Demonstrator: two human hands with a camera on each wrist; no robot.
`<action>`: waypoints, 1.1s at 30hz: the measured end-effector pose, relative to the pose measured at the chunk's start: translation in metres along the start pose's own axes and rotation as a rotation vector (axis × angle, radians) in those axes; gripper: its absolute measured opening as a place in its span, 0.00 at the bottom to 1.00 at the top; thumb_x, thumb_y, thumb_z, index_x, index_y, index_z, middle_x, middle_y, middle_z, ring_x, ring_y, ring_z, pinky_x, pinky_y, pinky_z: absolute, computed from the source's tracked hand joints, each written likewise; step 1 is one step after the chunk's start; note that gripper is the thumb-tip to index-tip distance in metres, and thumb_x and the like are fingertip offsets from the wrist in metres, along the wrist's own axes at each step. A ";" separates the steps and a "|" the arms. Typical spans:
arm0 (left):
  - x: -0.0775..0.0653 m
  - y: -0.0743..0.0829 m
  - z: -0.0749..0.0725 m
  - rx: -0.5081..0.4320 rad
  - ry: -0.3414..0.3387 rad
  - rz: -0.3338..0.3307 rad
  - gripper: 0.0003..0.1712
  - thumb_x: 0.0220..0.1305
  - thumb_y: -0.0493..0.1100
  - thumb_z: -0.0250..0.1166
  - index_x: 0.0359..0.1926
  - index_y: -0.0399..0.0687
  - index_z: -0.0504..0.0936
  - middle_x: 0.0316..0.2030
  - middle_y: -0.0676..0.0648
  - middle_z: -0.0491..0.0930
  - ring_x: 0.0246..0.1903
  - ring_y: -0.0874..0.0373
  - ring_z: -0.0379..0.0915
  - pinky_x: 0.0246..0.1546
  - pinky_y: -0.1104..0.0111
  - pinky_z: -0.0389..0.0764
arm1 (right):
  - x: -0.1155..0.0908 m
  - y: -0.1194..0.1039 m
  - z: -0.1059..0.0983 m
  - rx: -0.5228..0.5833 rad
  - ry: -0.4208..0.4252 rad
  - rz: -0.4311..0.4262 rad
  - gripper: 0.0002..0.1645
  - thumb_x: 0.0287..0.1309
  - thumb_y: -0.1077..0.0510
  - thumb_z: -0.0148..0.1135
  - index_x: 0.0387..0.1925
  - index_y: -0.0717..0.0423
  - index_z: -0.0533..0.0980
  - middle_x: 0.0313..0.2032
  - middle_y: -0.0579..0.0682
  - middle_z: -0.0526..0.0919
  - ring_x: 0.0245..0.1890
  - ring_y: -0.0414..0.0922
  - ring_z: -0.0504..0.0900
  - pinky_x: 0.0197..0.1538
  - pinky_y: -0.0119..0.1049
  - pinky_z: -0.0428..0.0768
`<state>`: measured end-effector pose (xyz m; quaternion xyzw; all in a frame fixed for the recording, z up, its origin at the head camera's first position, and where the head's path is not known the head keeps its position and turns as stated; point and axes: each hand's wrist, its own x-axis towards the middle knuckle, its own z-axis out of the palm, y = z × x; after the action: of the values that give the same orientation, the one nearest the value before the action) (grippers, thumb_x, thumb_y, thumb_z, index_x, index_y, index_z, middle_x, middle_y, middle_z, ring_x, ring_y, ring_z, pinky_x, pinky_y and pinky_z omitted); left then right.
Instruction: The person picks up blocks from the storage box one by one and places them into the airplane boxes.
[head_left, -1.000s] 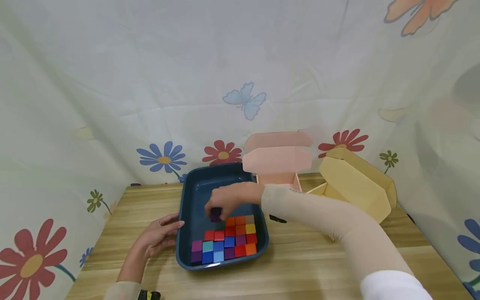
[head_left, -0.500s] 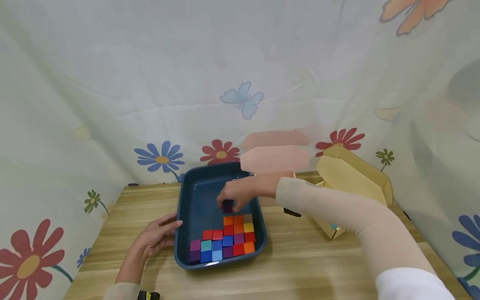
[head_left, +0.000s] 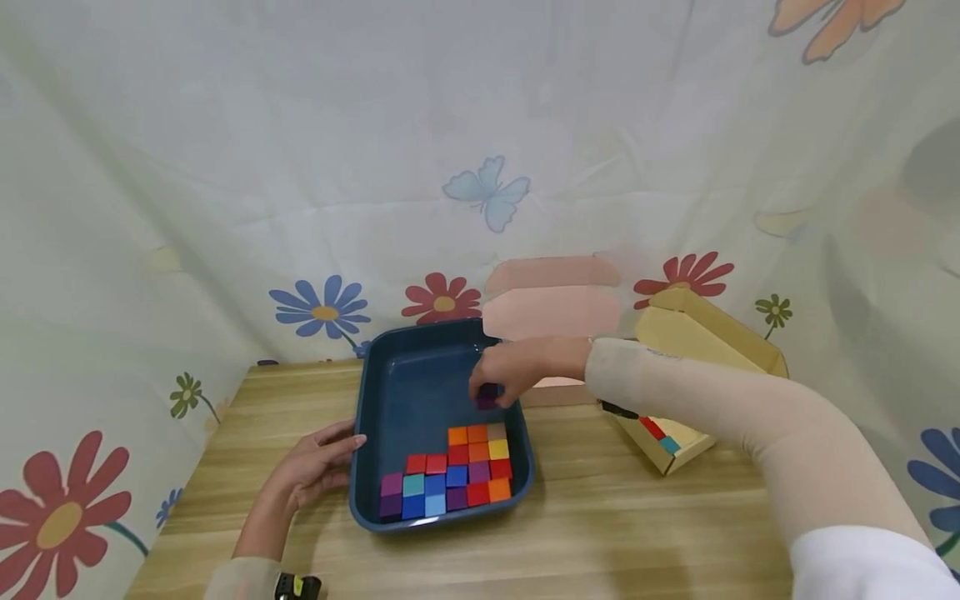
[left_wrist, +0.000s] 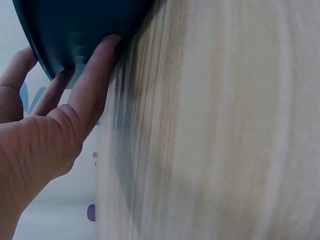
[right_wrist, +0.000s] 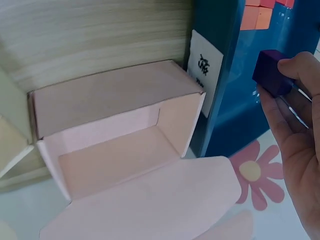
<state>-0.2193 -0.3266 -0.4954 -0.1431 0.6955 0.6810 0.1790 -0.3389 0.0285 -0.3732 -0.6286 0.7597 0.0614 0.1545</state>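
Note:
My right hand (head_left: pixel 519 367) pinches a dark purple cube (head_left: pixel 487 400) between thumb and fingers, above the right wall of the blue tray (head_left: pixel 412 375). In the right wrist view the purple cube (right_wrist: pixel 272 74) shows clearly at the fingertips, apart from the tray wall (right_wrist: pixel 227 100). Several coloured cubes (head_left: pixel 457 477) lie packed in the near part of the tray. My left hand (head_left: pixel 318 462) touches the tray's left side, its thumb at the rim. The left wrist view shows its straight fingers (left_wrist: pixel 95 75) against the outer wall.
An open pink box (right_wrist: pixel 115 110) stands just right of the tray, its lid raised. Farther right an open yellow box (head_left: pixel 705 333) holds a few cubes, among them a teal cube (head_left: pixel 670 445), partly behind the right forearm. A patterned cloth (head_left: pixel 360 167) hangs behind the table.
My right hand has carried the purple cube rightward and slightly farther back, from mid-tray to the tray's right wall. The left hand stays at the tray's left side.

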 end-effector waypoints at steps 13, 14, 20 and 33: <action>-0.005 0.000 0.008 -0.001 0.029 0.034 0.42 0.69 0.48 0.69 0.76 0.41 0.62 0.59 0.36 0.79 0.50 0.49 0.83 0.49 0.52 0.85 | -0.044 0.008 0.005 -0.028 0.063 0.009 0.20 0.62 0.59 0.68 0.55 0.55 0.82 0.50 0.49 0.86 0.45 0.45 0.83 0.52 0.34 0.81; -0.006 0.000 0.009 0.001 0.036 0.037 0.41 0.69 0.49 0.68 0.76 0.41 0.62 0.59 0.36 0.79 0.49 0.49 0.83 0.49 0.51 0.85 | -0.049 0.010 0.007 -0.030 0.065 0.018 0.19 0.61 0.58 0.69 0.55 0.55 0.82 0.50 0.48 0.86 0.45 0.44 0.82 0.52 0.34 0.81; -0.009 0.002 0.013 0.021 0.078 0.049 0.40 0.70 0.49 0.67 0.75 0.40 0.63 0.62 0.34 0.76 0.48 0.49 0.82 0.48 0.50 0.85 | -0.081 0.019 0.017 0.022 0.097 0.073 0.18 0.59 0.62 0.70 0.52 0.57 0.82 0.47 0.49 0.86 0.42 0.44 0.81 0.49 0.36 0.82; -0.020 0.000 0.032 0.036 0.132 0.081 0.37 0.76 0.49 0.60 0.77 0.37 0.59 0.69 0.31 0.65 0.54 0.51 0.76 0.49 0.56 0.85 | -0.122 0.025 0.035 0.093 0.149 0.143 0.18 0.56 0.66 0.71 0.49 0.58 0.81 0.47 0.52 0.84 0.44 0.47 0.82 0.48 0.42 0.83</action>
<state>-0.1998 -0.2958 -0.4868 -0.1563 0.7230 0.6643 0.1078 -0.3380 0.1576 -0.3704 -0.5680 0.8139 -0.0097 0.1219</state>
